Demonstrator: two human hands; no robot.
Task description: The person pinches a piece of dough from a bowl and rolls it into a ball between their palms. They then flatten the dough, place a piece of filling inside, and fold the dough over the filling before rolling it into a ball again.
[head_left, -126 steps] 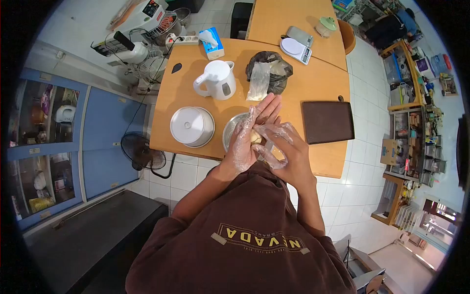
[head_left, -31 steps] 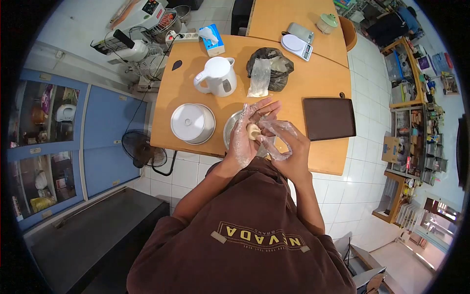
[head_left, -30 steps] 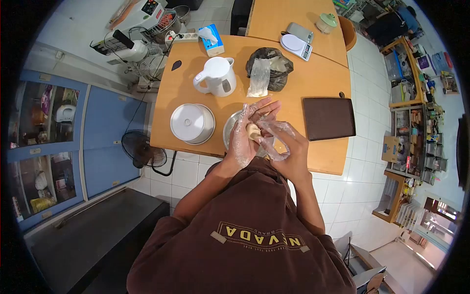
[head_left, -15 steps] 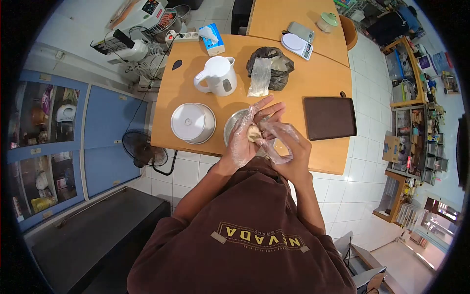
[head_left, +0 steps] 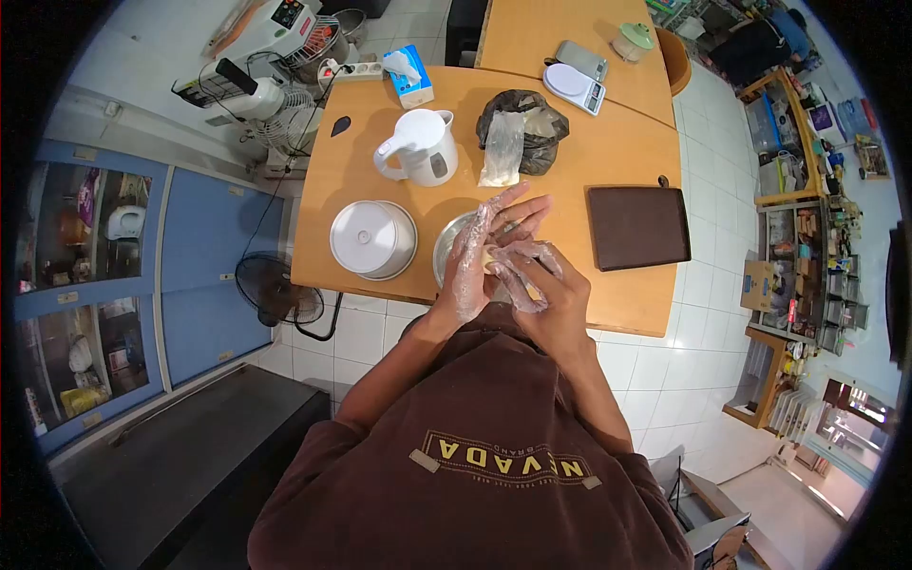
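Observation:
A small pale lump of dough [head_left: 489,259] sits against the palm of my left hand [head_left: 469,271], mostly covered by fingers. White floury residue coats that hand, and its long fingers stretch up and away from me. My right hand [head_left: 553,296], also smeared white, curls its fingers in over the lump and presses it from the right. Beneath both hands is a round metal bowl [head_left: 444,249]; only its left part shows.
Left of the bowl stands a white lidded tub [head_left: 366,237], with a white electric kettle [head_left: 425,152] behind it. A black plastic bag [head_left: 540,142] and a clear bag of white powder [head_left: 503,152] lie beyond my hands. Right is a dark baking tray [head_left: 638,228]; farther back, a scale [head_left: 570,84].
My right hand has moved left and closed in on my left palm. Its fingers now cover more of the dough, which showed more plainly before.

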